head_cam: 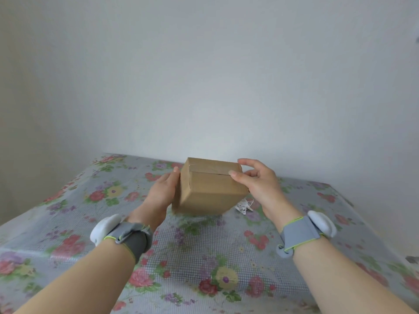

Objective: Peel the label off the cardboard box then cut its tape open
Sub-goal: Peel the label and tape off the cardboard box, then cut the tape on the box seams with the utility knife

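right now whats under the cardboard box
The cardboard box is held tilted by the left hand and right hand over the floral tablecloth. A crumpled white paper scrap pokes out by its lower right corner; the box covers whatever else lies beneath.

tabletop (204,257): under a glossy clear plastic cloth (74,223) printed with a fine grid and red, pink, yellow and purple flowers | plain pale grey wall (204,75): behind it | small dark grey object (413,259): right edge, cut off, unidentifiable
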`<act>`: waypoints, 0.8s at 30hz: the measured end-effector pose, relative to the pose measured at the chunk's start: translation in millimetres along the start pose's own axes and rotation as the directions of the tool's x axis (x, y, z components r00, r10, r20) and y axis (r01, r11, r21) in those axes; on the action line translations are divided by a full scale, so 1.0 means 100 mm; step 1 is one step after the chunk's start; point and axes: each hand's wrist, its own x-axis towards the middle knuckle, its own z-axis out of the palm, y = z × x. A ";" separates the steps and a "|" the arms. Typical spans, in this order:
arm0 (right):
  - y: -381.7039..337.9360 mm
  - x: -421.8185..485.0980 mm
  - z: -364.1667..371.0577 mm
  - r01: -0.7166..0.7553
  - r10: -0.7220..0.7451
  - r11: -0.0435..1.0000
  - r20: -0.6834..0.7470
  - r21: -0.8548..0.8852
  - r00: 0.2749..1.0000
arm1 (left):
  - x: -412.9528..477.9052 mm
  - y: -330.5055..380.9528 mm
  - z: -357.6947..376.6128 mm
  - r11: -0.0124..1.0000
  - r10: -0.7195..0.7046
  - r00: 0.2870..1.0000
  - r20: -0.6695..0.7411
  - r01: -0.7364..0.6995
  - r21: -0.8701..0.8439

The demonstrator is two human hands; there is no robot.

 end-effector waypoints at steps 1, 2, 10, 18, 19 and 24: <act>0.00 0.00 0.00 -0.006 0.006 1.000 -0.011 -0.009 1.000 | -0.02 0.01 0.00 0.998 0.054 0.999 0.007 -0.053 -0.034; 0.00 0.00 0.01 -0.008 0.007 1.000 -0.020 -0.015 1.000 | -0.04 0.02 -0.01 0.991 0.108 0.993 0.050 -0.104 -0.084; -0.02 0.02 -0.06 -0.061 0.050 0.991 0.096 0.115 0.994 | -0.03 0.13 -0.14 0.932 0.231 0.894 0.385 -0.316 0.176; 0.39 0.02 -0.70 -0.215 0.096 0.589 -0.197 -0.779 0.976 | 0.06 0.09 -0.25 0.966 0.178 0.955 0.239 -0.215 0.141; 0.43 -0.03 -0.74 -0.239 0.210 0.490 -0.153 -0.838 0.966 | 0.06 0.07 -0.26 0.970 0.174 0.951 0.254 -0.210 0.122; 0.57 -0.15 -0.74 -0.219 0.330 0.324 -0.107 -0.920 0.938 | 0.09 0.03 -0.25 0.973 0.162 0.942 0.293 -0.202 0.114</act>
